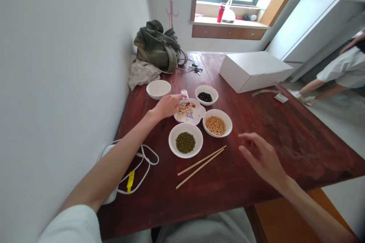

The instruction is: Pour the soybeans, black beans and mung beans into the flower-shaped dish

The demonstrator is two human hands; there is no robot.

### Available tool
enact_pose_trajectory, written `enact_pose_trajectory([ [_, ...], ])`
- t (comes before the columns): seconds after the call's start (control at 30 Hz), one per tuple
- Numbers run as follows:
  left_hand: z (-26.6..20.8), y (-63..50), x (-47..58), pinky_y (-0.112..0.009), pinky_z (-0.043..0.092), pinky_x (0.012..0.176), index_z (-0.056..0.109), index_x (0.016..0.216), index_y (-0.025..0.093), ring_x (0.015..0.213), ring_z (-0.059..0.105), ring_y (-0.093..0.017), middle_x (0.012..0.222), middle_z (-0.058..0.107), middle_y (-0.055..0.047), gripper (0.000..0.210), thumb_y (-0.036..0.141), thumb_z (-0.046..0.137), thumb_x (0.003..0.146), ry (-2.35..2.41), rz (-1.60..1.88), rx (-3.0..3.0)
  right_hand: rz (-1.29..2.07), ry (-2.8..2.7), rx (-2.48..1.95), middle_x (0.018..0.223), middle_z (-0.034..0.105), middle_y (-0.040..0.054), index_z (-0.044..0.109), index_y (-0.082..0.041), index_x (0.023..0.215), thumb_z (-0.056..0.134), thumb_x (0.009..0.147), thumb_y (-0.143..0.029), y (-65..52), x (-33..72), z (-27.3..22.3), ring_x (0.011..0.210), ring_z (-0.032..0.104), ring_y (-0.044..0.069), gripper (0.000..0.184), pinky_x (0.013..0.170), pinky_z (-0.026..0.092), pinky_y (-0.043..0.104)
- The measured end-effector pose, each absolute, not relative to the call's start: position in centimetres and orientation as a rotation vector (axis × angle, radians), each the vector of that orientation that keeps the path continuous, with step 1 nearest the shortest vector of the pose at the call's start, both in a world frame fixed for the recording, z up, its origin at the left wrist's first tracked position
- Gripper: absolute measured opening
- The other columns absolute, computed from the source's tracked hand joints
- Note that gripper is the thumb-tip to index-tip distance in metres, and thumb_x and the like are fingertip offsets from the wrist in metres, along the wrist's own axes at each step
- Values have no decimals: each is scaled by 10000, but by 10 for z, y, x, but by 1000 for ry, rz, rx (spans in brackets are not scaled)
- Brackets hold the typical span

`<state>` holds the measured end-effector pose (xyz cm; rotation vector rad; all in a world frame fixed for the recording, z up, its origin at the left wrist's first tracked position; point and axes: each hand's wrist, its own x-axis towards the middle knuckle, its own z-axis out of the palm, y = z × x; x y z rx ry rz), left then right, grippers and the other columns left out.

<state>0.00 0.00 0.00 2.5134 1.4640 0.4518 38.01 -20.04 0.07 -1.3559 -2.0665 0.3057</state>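
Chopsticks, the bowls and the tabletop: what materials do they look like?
Chopsticks: pale, matte tan sticks, likely bamboo or light wood. Bowl of green beans and its white neighbours: smooth, glossy, probably glazed ceramic, though melamine can't be excluded. Table: dark red-brown with visible grain and sheen, seemingly varnished wood.

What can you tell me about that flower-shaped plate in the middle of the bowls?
The flower-shaped plate is small and shallow, white with a scalloped, pale purple rim, and looks like ceramic or plastic. It lies flat on the dark red wooden table, ringed by four round white bowls. It holds a mix of pale and reddish pieces, perhaps peanuts or beans; they are too small to name. The left hand rests at its left edge, fingers over the contents. The right hand hovers well apart from it.
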Motion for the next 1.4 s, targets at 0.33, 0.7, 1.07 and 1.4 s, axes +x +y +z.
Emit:
enact_pose_trajectory([
  [0.33, -8, -4, 1, -427, 584, 948, 366, 1513, 210, 1050, 778, -307, 1228, 761, -147, 570, 117, 400, 952, 1377, 432, 2430, 1056, -1964, -1582, 1150, 766, 112, 705, -175, 1157, 633, 922, -556, -79, 370, -21, 1014, 715, 300, 453, 931, 554, 441],
  [0.7, -8, 3, -1, -408, 566, 986, 336, 1523, 216, 1107, 749, -264, 1247, 754, -129, 541, 202, 431, 990, 1252, 472, 2298, -43, -2371, -912, 1514, 579, 144, 646, -257, 1304, 769, 908, -571, -146, 300, 32, 1443, 484, 412, 520, 1236, 290, 664],
  [1.07, 30, -9, -14, -359, 555, 986, 462, 1496, 238, 1230, 707, -282, 1413, 702, -142, 539, 491, 507, 1023, 1357, 231, 2130, -189, -2807, -391, 1175, 700, 41, 689, -212, 935, 710, 1010, -251, -141, 263, 2, 1077, 580, 216, 86, 912, 454, 397],
  [1.4, 23, -29, -6, -349, 609, 835, 469, 1287, 191, 1064, 722, -259, 1243, 708, -156, 370, 233, 528, 924, 1485, 315, 2071, -111, -2635, -304, 1105, 749, 11, 629, -201, 1058, 518, 1071, -129, -147, 290, 43, 737, 599, 134, 134, 604, 429, 327],
])
